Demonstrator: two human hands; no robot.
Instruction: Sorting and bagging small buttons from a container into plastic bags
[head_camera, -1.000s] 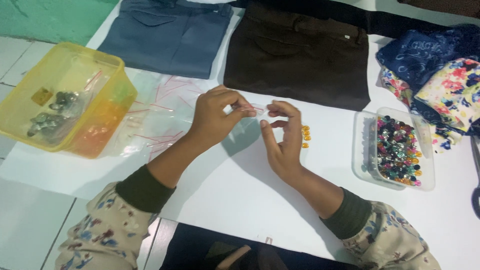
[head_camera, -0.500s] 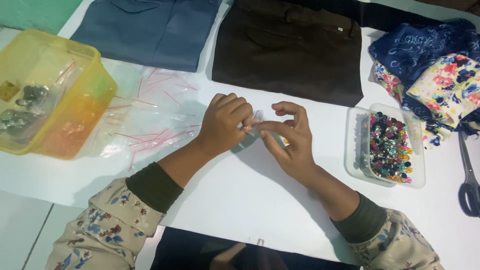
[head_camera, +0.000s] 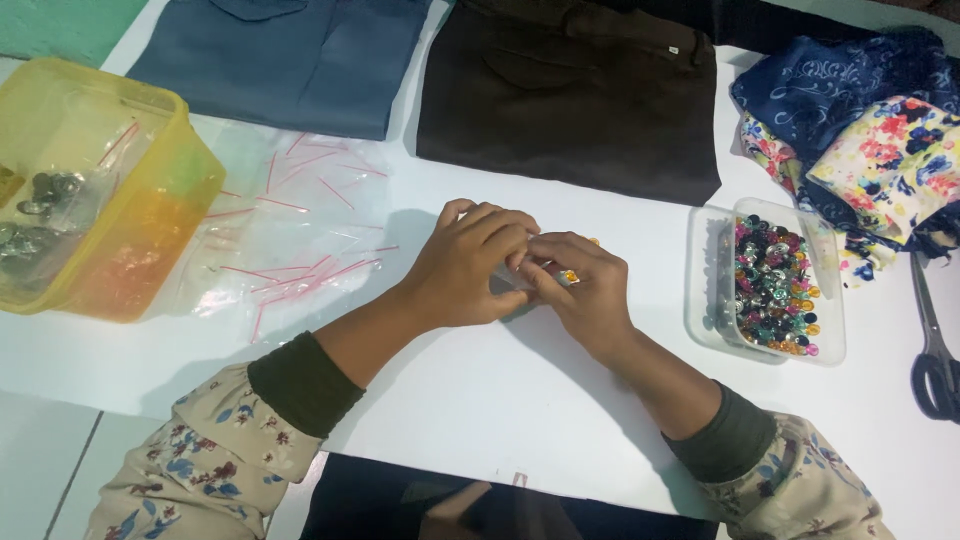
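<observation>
My left hand (head_camera: 468, 265) and my right hand (head_camera: 585, 290) meet at the middle of the white table (head_camera: 480, 390). Their fingertips pinch a small clear plastic bag (head_camera: 520, 282) between them. A few small orange beads (head_camera: 570, 276) show by my right fingers. Most of the bag is hidden under the fingers.
A clear tub of colourful beads (head_camera: 775, 285) stands to the right, scissors (head_camera: 935, 345) beyond it. A pile of clear zip bags (head_camera: 290, 235) and a yellow tub (head_camera: 90, 190) with metal pieces lie to the left. Folded blue (head_camera: 290, 55), brown (head_camera: 575, 95) and floral (head_camera: 880, 150) cloths lie at the back.
My hands have closed together over the small bag, and the loose orange beads are now mostly covered. The view has shifted so the scissors come into sight at the right.
</observation>
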